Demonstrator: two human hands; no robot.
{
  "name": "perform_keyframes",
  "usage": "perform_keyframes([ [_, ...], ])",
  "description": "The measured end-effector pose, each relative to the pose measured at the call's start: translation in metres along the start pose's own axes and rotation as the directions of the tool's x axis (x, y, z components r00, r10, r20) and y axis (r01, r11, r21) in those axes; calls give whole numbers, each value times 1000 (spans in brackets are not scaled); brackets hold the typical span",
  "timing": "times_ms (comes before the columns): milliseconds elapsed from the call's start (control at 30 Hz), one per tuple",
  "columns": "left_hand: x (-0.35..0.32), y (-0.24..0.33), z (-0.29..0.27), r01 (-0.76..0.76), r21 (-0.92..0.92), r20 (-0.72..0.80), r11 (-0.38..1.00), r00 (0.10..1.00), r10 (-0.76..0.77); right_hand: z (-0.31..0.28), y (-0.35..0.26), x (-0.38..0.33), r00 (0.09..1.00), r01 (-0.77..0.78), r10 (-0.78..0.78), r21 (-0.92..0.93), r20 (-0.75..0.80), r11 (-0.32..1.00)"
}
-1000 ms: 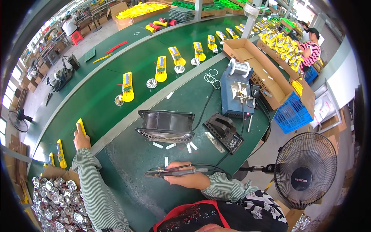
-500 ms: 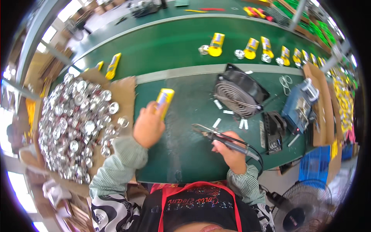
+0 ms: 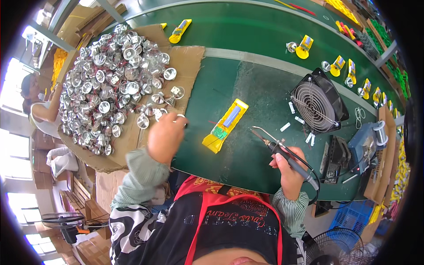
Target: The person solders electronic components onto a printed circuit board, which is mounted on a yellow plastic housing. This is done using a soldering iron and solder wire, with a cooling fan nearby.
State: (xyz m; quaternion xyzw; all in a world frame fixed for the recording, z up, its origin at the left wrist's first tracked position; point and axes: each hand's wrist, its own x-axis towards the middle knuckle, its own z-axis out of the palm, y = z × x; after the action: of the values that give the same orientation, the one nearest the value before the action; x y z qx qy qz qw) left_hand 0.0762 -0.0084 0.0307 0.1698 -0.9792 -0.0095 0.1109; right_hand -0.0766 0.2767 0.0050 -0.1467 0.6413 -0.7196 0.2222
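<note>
The right hand (image 3: 289, 170) is wrapped tight around the handle of a soldering iron (image 3: 282, 152), held like a pen, tip raised off the table and aimed toward the person's left. The left hand (image 3: 165, 137) is curled at the near edge of the cardboard; its fingers close on a small silver reflector cup (image 3: 180, 117), though how firmly I cannot tell from here.

Beneath both hands runs the long green workbench (image 3: 247, 84), with a pale strip dividing the near side from a far lane. Left of the left hand, a sheet of cardboard (image 3: 190, 62) carries a big heap of silver reflector cups (image 3: 110, 84), probably spread flat so one can be picked up without digging. Beyond the iron's tip stands a black fan (image 3: 318, 104) with a round grille, likely set there to pull fumes away. Right of the right hand sit a black holder (image 3: 334, 157) and a blue soldering station (image 3: 364, 145), a spool of wire on its top.

Between the 2 hands, just left of the iron's tip, lies a yellow flashlight body (image 3: 225, 126), open side up with a blue cell and green board showing, ready for the tip. More yellow housings (image 3: 304, 46) wait along the far lane.
</note>
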Motion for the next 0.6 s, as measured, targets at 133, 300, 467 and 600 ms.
perform_keyframes([
  [133,-21,-38,-2,-209,220,272,953,951,146,5,0,-2,1000,-27,27,5,6,1000],
  [300,-24,-41,18,-418,194,382,887,865,324,11,-2,-1,998,-8,9,-3,63,1000],
  [467,-15,-41,25,-357,51,274,933,903,331,14,-2,-4,997,-10,13,-42,72,999],
  [600,2,-19,18,-41,-392,45,919,997,64,21,-1,-3,995,-27,32,-52,98,998],
])
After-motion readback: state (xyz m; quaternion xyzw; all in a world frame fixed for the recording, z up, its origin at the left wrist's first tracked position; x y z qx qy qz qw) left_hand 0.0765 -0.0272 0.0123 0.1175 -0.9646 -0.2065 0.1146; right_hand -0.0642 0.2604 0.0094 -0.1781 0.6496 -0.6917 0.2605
